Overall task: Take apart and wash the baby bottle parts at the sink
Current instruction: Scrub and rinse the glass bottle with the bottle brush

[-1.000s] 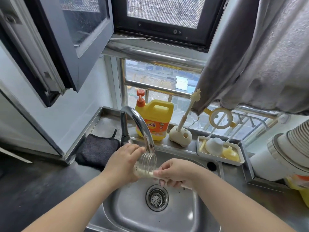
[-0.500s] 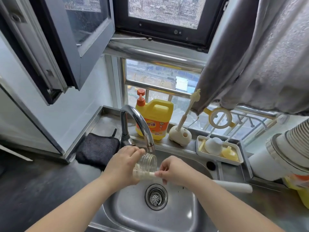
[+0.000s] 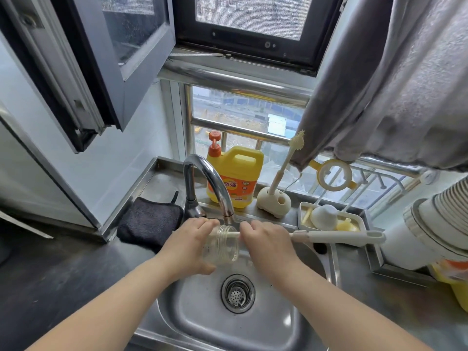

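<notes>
Over sink (image 3: 266, 333), brush (image 3: 336, 237) drawn farther out

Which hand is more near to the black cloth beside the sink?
Left. The left hand grips the clear bottle just beside the black cloth. The right hand holds the brush handle on the far side of the bottle.

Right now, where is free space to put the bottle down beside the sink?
Free: dark counter left of the sink, before the black cloth. Free strip right of the sink, before the tray. Crowded: back ledge, holding detergent jug, brush holder and tray.
</notes>
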`<state>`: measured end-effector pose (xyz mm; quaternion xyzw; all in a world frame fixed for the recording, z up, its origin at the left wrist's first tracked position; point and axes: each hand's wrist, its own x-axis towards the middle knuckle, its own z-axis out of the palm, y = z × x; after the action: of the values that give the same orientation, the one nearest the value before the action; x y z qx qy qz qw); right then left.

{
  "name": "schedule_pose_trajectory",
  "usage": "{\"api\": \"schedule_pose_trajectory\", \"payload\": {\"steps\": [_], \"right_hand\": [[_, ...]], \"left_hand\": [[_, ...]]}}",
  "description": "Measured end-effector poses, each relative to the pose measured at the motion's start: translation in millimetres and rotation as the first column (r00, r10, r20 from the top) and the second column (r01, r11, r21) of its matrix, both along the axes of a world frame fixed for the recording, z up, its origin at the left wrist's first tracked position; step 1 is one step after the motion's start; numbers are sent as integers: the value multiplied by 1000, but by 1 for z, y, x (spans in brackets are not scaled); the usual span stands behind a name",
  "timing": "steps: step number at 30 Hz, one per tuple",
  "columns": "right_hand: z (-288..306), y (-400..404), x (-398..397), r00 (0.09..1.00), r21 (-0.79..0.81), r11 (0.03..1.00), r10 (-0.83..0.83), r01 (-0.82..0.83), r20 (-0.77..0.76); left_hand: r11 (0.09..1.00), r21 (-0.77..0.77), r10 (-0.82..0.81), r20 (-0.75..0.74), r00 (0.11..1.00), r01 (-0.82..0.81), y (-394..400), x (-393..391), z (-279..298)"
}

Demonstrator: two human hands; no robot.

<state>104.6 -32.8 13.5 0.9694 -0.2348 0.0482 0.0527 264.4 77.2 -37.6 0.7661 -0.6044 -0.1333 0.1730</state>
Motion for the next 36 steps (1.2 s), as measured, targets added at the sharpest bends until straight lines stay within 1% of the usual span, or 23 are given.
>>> {"api": "schedule_pose_trajectory", "payload": {"steps": [1,2,3,4,5,7,10,12,13,14,16,18,20,22,24,26,27,28,30,32,34,35,36], "right_hand": [[-2,1,1,999,-14,1000,26,-25,25],[-1,3,1,1000,55,998,16,-17,19],[-2,5,3,998,170,983,-70,67,9],[0,6,4,981,366,911,-162,190,-105],[0,6,4,959,493,825,-205,277,-195],[0,3,3,947,673,666,-212,322,-243],[8,-3,1,949,810,494,-166,316,-269],[11,-7,-1,943,882,348,-212,319,-257],[10,-8,-2,937,900,299,-244,317,-248],[7,-8,-3,931,905,281,-270,319,-245],[2,-6,-4,923,890,309,-295,336,-246],[0,-6,-4,923,844,406,-300,352,-241],[-2,-8,-1,931,796,493,-278,350,-237],[-5,-6,3,941,776,536,-246,333,-233],[-6,-4,6,942,766,553,-253,328,-221],[-3,-3,7,942,758,563,-250,329,-222],[0,-4,7,944,739,588,-230,330,-238],[5,-6,6,941,693,638,-207,337,-267],[16,-11,7,932,529,781,-185,331,-311],[23,-13,8,955,337,914,-141,227,-261],[24,-11,10,974,194,977,-42,86,-222],[23,-10,10,976,170,984,-15,53,-217],[21,-9,11,975,178,982,-22,62,-221]], "left_hand": [[1000,6,-8,-4,1000,8,0,1,2],[1000,8,-10,-7,1000,10,0,1,4],[1000,-6,-4,-11,1000,4,0,1,5],[999,-48,-6,4,1000,6,1,1,6],[995,-97,-32,47,998,37,0,0,5],[980,-180,-63,132,989,86,-1,-3,2],[968,-233,-47,212,976,98,-5,-5,3],[978,-204,6,201,980,36,-7,-6,0],[985,-170,22,197,980,12,-6,-6,-4],[992,-127,17,179,984,6,-4,-7,-7],[996,-93,17,135,991,-4,1,-12,-17],[998,68,11,91,996,-17,2,-17,-15],[974,222,-5,216,976,-44,-2,-16,-10],[960,270,-5,283,959,-75,-10,-15,-3],[961,265,8,258,966,-79,-17,-11,0],[969,227,54,187,981,-97,-18,-6,-2],[973,202,81,152,985,-111,-18,-3,-6],[976,178,107,120,987,-127,-17,1,-8],[974,145,173,21,985,-175,-16,6,-12],[973,132,200,-63,978,-190,-15,6,-12],[976,121,190,-52,980,-182,-15,6,-13],[978,115,181,-40,983,-175,-14,8,-13],[982,94,169,-28,985,-165,-14,10,-13]]}}
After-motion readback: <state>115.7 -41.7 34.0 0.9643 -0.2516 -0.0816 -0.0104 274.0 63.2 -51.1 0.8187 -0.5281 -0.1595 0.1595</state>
